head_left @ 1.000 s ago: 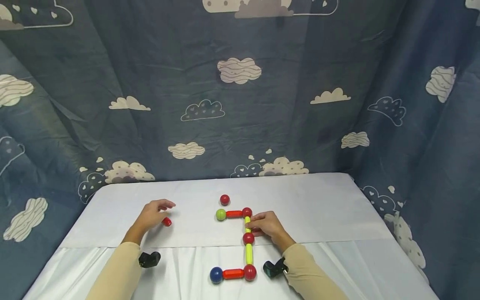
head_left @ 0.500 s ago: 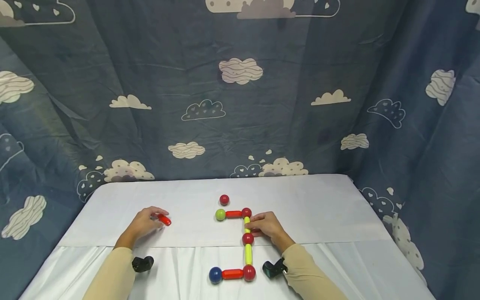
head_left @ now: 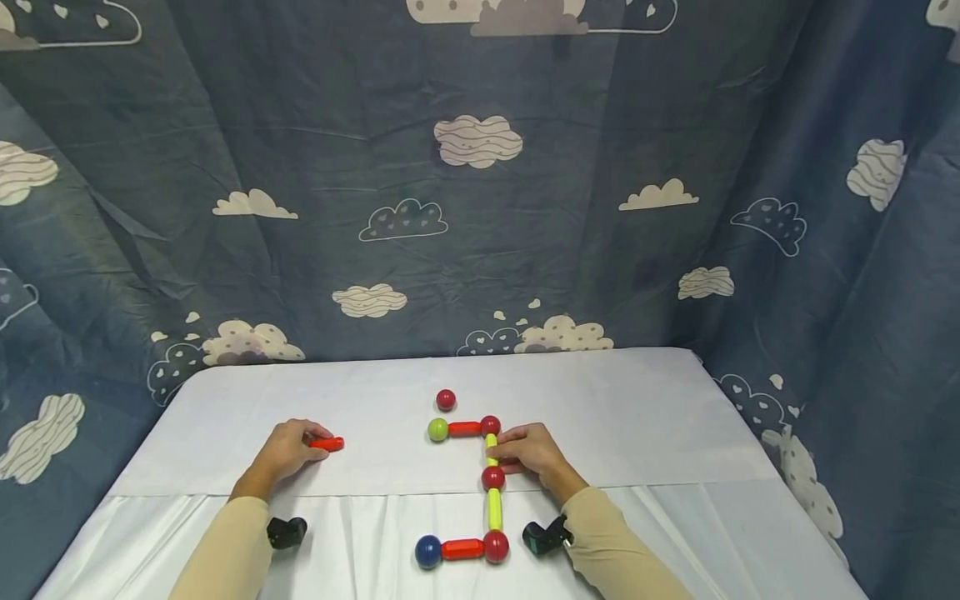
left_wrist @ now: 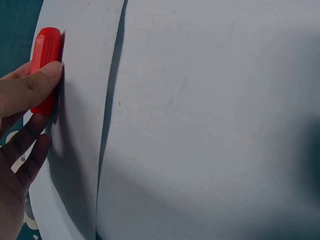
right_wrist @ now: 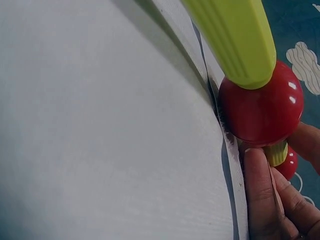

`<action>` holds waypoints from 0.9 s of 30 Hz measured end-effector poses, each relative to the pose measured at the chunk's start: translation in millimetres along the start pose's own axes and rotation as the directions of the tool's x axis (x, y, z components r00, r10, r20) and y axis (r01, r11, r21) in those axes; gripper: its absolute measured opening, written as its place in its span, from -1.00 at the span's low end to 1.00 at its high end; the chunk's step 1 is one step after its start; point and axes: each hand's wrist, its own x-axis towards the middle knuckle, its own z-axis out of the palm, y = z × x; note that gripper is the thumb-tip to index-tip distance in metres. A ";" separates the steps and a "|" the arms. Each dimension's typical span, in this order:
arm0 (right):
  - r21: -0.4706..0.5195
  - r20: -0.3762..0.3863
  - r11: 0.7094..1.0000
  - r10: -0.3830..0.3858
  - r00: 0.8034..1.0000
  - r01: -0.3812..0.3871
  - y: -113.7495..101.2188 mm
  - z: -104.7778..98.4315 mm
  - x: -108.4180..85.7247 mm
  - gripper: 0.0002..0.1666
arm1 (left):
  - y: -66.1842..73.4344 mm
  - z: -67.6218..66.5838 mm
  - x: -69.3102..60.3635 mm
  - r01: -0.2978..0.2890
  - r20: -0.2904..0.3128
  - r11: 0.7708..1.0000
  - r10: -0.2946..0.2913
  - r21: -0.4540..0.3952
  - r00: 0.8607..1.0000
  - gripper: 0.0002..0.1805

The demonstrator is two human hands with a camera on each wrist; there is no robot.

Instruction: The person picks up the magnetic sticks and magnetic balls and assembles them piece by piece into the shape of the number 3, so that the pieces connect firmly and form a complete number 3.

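Note:
Between the thumb and fingers of my left hand [head_left: 287,448] is a short red rod [left_wrist: 46,47], pinched near its middle in the left wrist view. It lies roughly level, pointing right, in the head view. My right hand [head_left: 537,452] grips the upper yellow-green rod [head_left: 491,441], partly hidden by the fingers. That rod joins a far red ball [head_left: 491,425] to a middle red ball [head_left: 492,477]. A second yellow-green rod [right_wrist: 237,40] runs from the middle ball to a near red ball [head_left: 496,547].
Red rods [head_left: 465,429] lead left from the far and near balls, ending at a green ball [head_left: 438,430] and a blue ball [head_left: 428,552]. A loose red ball [head_left: 446,400] lies behind. The white-covered table [head_left: 637,400] meets a cloud-patterned curtain [head_left: 525,200].
My left hand has drawn back slightly left and the red rod has turned in its fingers, now showing more of its length. The right hand stays on the upper yellow-green rod.

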 end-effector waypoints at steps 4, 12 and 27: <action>0.007 0.004 1.000 -0.007 1.000 0.007 0.7 -0.4 -0.1 -0.65 | 1.6 1.5 0.1 0.002 0.004 1.000 -0.002 0.008 1.000 -0.72; -0.015 -0.014 1.000 0.017 1.000 -0.017 -0.7 -0.1 -0.5 -0.64 | 11.0 3.6 -0.1 -0.066 0.009 0.995 0.065 0.075 0.998 -0.73; -0.003 -0.027 1.000 0.005 1.000 -0.005 0.1 2.0 -1.0 -0.64 | 33.5 14.2 -7.3 -0.246 0.044 0.961 0.242 0.124 0.969 -0.77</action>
